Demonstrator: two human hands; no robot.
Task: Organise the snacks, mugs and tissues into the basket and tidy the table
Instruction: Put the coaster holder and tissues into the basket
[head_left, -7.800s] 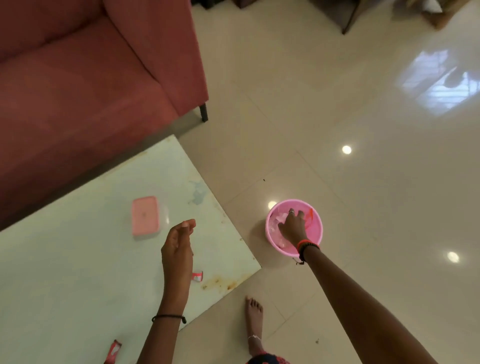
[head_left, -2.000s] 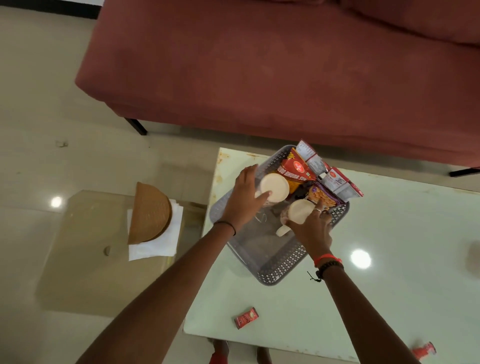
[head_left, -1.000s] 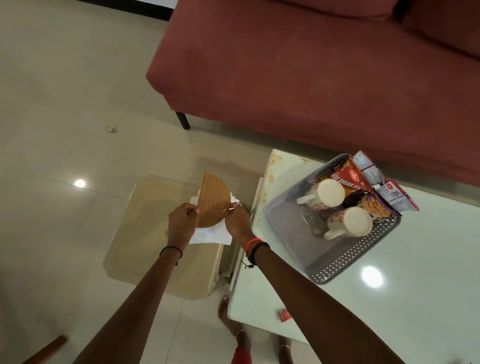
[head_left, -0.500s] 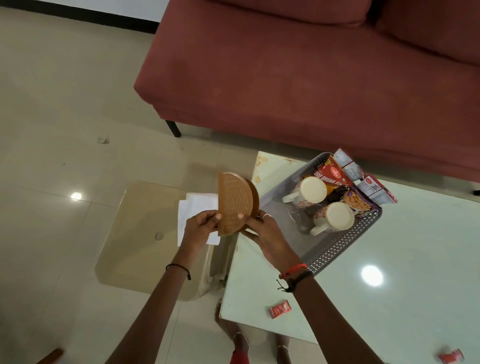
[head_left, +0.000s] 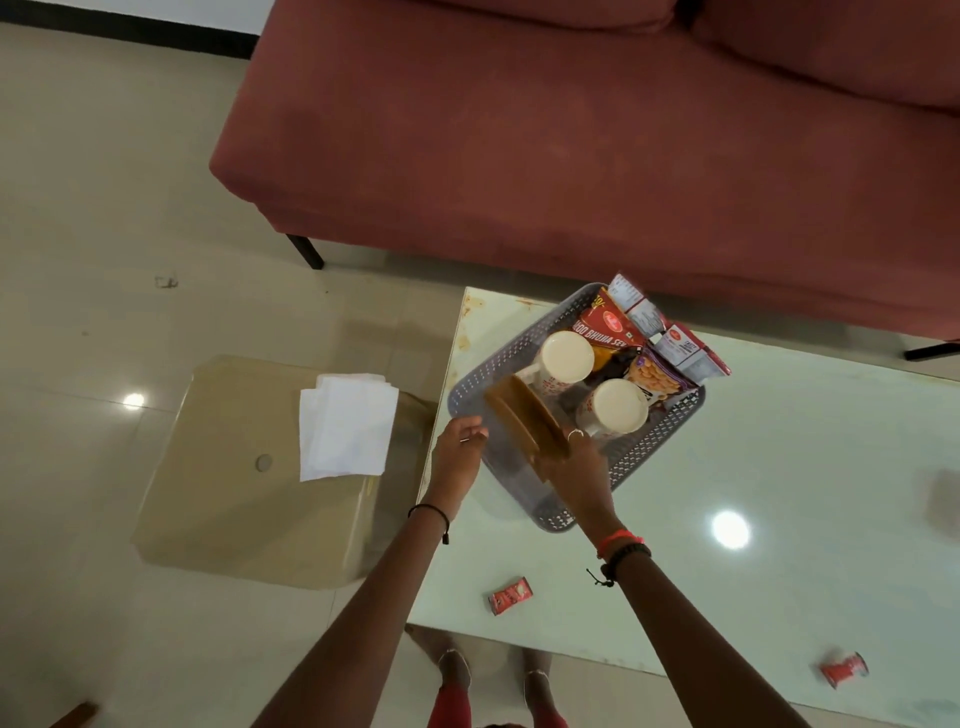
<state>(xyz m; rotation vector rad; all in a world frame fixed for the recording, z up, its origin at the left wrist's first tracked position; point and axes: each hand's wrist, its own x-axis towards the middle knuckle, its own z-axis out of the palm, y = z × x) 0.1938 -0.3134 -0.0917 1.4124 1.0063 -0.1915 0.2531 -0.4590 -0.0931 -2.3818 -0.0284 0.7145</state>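
A grey perforated basket (head_left: 470, 387) stands at the table's left end. It holds two cream mugs (head_left: 566, 357) (head_left: 618, 406) and several snack packets (head_left: 605, 325). My right hand (head_left: 576, 467) grips a brown half-round tissue holder (head_left: 524, 418) and has it inside the basket, just left of the mugs. My left hand (head_left: 457, 457) hovers at the basket's left rim with fingers apart, holding nothing. A stack of white tissues (head_left: 347, 425) lies on the low glass side table (head_left: 234, 519).
Two small red wrappers (head_left: 510, 596) (head_left: 844, 670) lie on the pale table (head_left: 779, 467) near its front edge. A red sofa (head_left: 571, 130) runs along the far side. My feet (head_left: 452, 660) are on the tiled floor below the table edge.
The brown holder was lifted off the tissues on the side table and carried right into the basket. My left hand has let go of it; the tissues stayed behind.
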